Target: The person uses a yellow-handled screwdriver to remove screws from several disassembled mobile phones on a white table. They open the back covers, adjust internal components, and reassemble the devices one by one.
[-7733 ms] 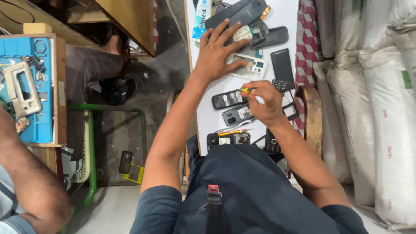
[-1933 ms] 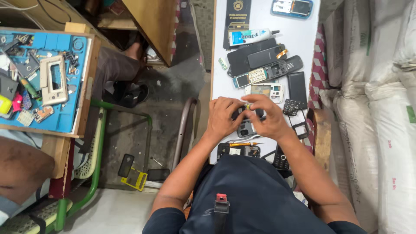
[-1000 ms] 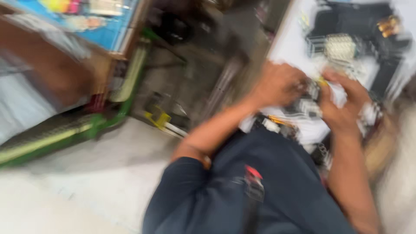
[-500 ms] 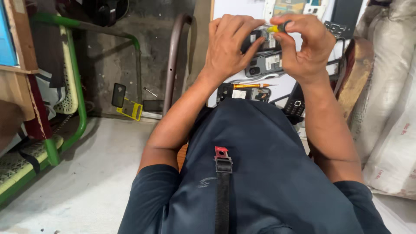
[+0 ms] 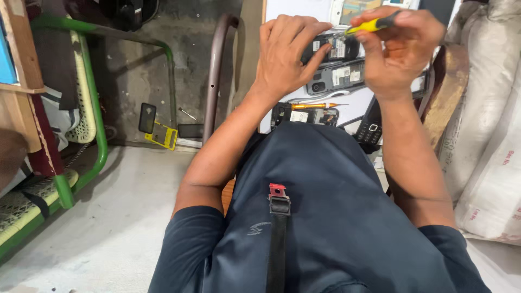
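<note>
Change: view closer since half a second back; both hands higher in frame, same phone still worked on.
Left hand (image 5: 285,57): fingers curled over opened black phone (image 5: 332,48), pinning it on white surface (image 5: 287,11), thumb on its side.
Right hand (image 5: 399,49): closed round yellow-handled screwdriver (image 5: 374,23), tip aimed at the phone's top edge.
Phone spot: far part of surface, between both hands, back cover off.
Nearby: second open phone (image 5: 337,77) just below; orange screwdriver (image 5: 313,106) and bare phone frame (image 5: 305,115) at near edge; keypad phone (image 5: 370,127) to the right.
Floor: yellow phone part (image 5: 161,135) by green chair frame (image 5: 89,81).
</note>
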